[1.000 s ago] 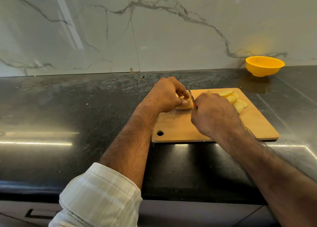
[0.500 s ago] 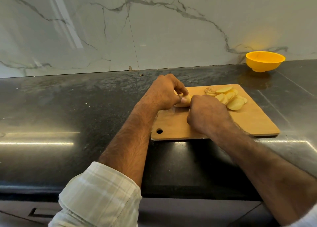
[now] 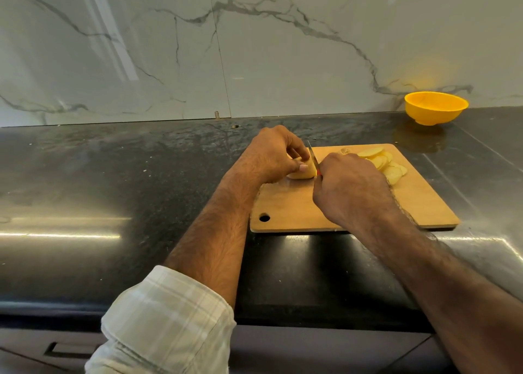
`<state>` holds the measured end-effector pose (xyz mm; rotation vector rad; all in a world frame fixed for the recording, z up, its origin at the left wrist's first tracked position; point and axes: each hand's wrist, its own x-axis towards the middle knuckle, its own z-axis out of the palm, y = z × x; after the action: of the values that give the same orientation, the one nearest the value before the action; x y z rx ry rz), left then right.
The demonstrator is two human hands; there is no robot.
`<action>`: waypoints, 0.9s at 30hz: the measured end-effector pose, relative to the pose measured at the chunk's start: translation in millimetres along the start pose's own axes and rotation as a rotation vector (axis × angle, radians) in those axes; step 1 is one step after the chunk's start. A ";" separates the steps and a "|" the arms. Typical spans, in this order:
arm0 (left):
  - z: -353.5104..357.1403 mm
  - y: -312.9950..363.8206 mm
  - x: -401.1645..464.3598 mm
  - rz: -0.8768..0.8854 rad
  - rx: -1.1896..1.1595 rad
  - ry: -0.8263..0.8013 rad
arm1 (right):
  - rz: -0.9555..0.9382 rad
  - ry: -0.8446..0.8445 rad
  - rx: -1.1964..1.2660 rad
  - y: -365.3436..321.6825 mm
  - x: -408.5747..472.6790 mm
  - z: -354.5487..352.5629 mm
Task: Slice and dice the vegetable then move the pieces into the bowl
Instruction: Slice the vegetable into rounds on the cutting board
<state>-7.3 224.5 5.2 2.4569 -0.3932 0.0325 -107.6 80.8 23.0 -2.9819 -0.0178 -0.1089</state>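
Right now the left hand (image 3: 271, 154) curls over the remaining chunk of potato (image 3: 304, 172) on the wooden cutting board (image 3: 339, 209), fingers bent down on top of it and the thumb pressed against its near side, so the piece is pinned at the board's 10 o'clock corner. Just to the right of it, the right hand (image 3: 351, 187) is closed in a fist around a knife (image 3: 312, 156); only a sliver of red handle shows at the top of the fist (the rest is hidden inside the grip), and the thin blade rises tilted away from the viewer, lying against the cut face of the potato.

Beyond the right hand, toward the board's 1 o'clock corner, a loose, overlapping heap of pale yellow slices (image 3: 382, 161) lies flat on the wood. At the board's 7 o'clock corner there is a round hanging hole.

The board sits on a dark, glossy stone countertop (image 3: 127, 175). A yellow bowl (image 3: 435, 107) stands upright at 1 o'clock from the board, well apart from it, close to the white marble backsplash (image 3: 254, 48). A pale checked sleeve (image 3: 167, 320) is rolled up on the left forearm.
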 end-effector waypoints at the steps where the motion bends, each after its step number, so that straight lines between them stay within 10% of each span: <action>1: 0.9 -0.1 0.3 -0.002 0.002 0.003 | 0.004 -0.017 0.005 -1.0 1.1 -1.4; 27: -3.8 -3.8 -4.3 -0.006 -0.051 -0.020 | 0.022 0.069 0.048 4.9 4.0 -2.1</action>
<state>-10.1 230.8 5.4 2.4095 -0.3908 -0.0043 -103.6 75.6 24.6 -2.9272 0.0206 -0.2050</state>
